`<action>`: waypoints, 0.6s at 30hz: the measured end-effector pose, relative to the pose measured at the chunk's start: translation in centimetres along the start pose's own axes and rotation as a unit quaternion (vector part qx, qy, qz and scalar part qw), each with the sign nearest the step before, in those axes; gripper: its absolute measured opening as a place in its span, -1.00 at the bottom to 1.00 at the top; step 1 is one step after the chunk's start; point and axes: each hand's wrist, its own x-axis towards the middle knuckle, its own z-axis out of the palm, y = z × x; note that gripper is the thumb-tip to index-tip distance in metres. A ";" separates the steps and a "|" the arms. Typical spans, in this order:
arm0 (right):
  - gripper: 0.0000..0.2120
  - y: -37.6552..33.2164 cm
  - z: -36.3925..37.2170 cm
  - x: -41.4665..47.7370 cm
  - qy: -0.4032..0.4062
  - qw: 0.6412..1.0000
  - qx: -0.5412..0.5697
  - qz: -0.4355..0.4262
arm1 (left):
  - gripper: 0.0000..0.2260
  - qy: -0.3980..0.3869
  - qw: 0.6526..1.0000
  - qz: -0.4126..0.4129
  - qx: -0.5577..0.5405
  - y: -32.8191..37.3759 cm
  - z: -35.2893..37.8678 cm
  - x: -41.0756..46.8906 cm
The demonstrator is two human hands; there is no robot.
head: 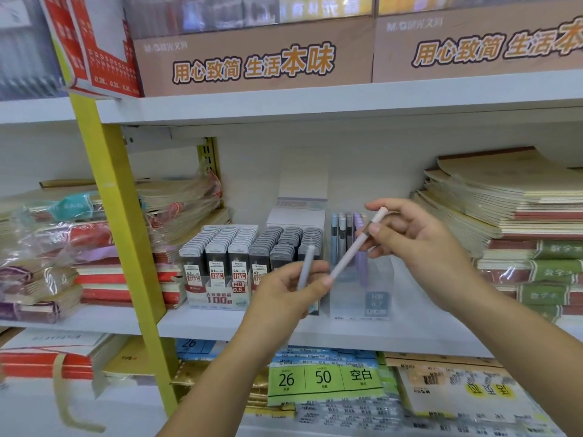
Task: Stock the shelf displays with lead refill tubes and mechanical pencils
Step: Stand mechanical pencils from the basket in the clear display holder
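Observation:
My right hand (419, 238) pinches a pale pink mechanical pencil (353, 247) near its top, and the pencil slants down to the left until its tip touches the thumb of my left hand (293, 291). That left hand also holds a grey mechanical pencil (305, 266) upright. Both hands hover in front of the middle shelf. Behind them stands a clear pencil display box (359, 298) with several blue and purple pencils upright in it. To its left sits the lead refill display (220, 263), packed with rows of grey-capped tubes.
Stacks of notebooks (511, 209) fill the shelf's right side, and wrapped notebook bundles (63, 247) fill the left. A yellow upright post (126, 247) crosses the left foreground. Brown display cartons (252, 58) sit on the shelf above, paper packs (321, 380) below.

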 end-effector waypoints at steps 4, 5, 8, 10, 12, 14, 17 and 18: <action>-0.76 -0.2 -0.4 0.7 0.030 0.999 -0.008 -0.022 | -0.86 0.015 1.000 0.004 0.007 -0.1 0.5 0.4; -0.76 -0.4 -0.9 1.1 0.055 0.998 -0.011 -0.034 | -0.83 0.017 1.000 0.003 0.003 -0.2 0.4 0.5; -0.71 -0.9 -2.6 2.7 0.097 0.989 -0.079 -0.077 | -0.78 0.011 1.000 0.007 0.007 -0.3 0.2 0.7; -0.68 -0.7 -3.7 3.6 0.101 0.977 -0.160 -0.095 | -0.79 0.003 0.999 0.026 0.042 -0.4 0.3 0.8; -0.69 0.0 -4.2 4.4 0.096 0.957 -0.253 -0.099 | -0.81 -0.008 0.997 0.043 0.068 -0.5 0.5 1.1; -0.73 1.0 -4.4 4.9 0.082 0.936 -0.328 -0.098 | -0.81 -0.014 0.995 0.050 0.083 -0.8 0.6 1.4; -0.75 2.6 -4.3 5.1 0.048 0.911 -0.398 -0.099 | -0.82 -0.013 0.994 0.055 0.097 -1.2 0.7 1.6; -0.74 3.1 -4.2 5.0 0.035 0.904 -0.415 -0.096 | -0.82 -0.013 0.993 0.058 0.099 -1.3 0.7 1.7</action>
